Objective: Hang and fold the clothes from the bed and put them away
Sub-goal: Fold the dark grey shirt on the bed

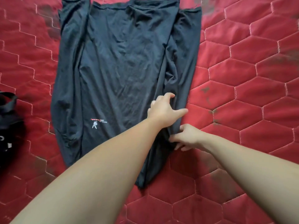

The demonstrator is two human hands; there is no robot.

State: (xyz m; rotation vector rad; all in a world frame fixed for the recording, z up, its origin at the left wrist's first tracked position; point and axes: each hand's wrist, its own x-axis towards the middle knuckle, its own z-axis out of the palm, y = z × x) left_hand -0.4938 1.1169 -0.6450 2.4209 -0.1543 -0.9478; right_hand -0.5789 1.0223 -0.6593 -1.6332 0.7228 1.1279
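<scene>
A dark grey T-shirt (pixel 119 62) lies spread flat on the red quilted bed (pixel 242 78), hem toward the far side, with a small white and red logo near me. Both side parts are folded inward over the body. My left hand (pixel 165 109) reaches across and rests on the shirt's right folded edge, fingers curled into the fabric and thumb stretched out. Just below it, my right hand (pixel 186 136) pinches the same right edge of the cloth.
A black garment (pixel 9 126) with white lettering lies bunched at the left edge of the bed. The red hexagon-stitched quilt stretches out on all sides of the shirt.
</scene>
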